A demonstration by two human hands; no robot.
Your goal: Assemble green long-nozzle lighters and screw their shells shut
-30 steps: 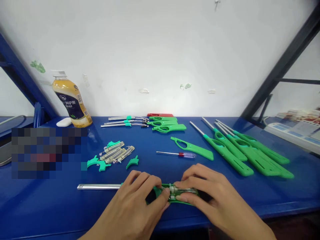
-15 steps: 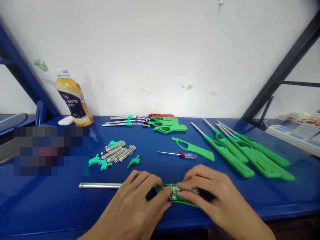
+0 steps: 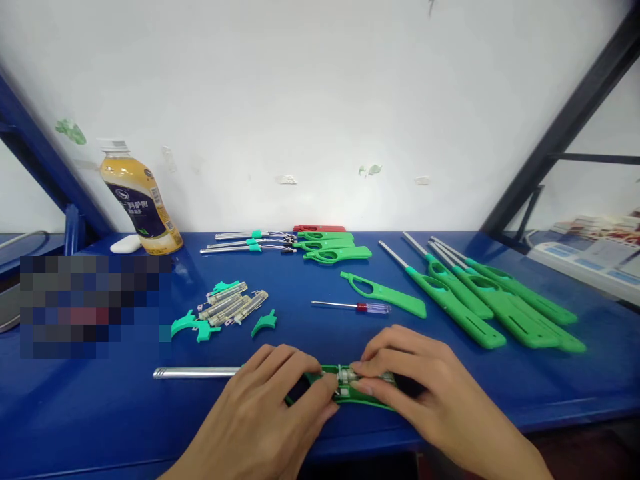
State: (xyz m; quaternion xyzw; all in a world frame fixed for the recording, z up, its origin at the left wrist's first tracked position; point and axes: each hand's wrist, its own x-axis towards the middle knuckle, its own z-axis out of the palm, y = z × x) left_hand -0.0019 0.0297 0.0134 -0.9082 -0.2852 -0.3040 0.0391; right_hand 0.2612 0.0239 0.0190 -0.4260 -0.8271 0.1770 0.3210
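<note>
In front of me lies an opened green stick lighter (image 3: 327, 398) with its long metal tube (image 3: 195, 373) pointing left. My left hand (image 3: 273, 407) is closed over the front of its handle, thumb and fingertips down at the inner parts. A clear fuel tank (image 3: 346, 375) sits in the handle shell, and my right hand (image 3: 425, 380) pinches it between thumb and fingers. My fingers hide part of the tank and the shell. Just beyond my hands are a screwdriver (image 3: 373, 308) with a clear purplish handle and a loose green handle shell (image 3: 395, 298).
Several clear fuel tanks (image 3: 233, 308) and teal triggers (image 3: 263, 323) lie at left. Metal tubes with wires (image 3: 230, 247) and green shells (image 3: 337, 254) are at the back, beside a red shell (image 3: 320, 229). Several assembled lighters (image 3: 450, 303) lie right. A drink bottle (image 3: 143, 200) stands back left.
The view has shifted slightly, so things sit a little further left. Both hands keep nearly the same grip on the lighter and its tank, with only small finger movement.
</note>
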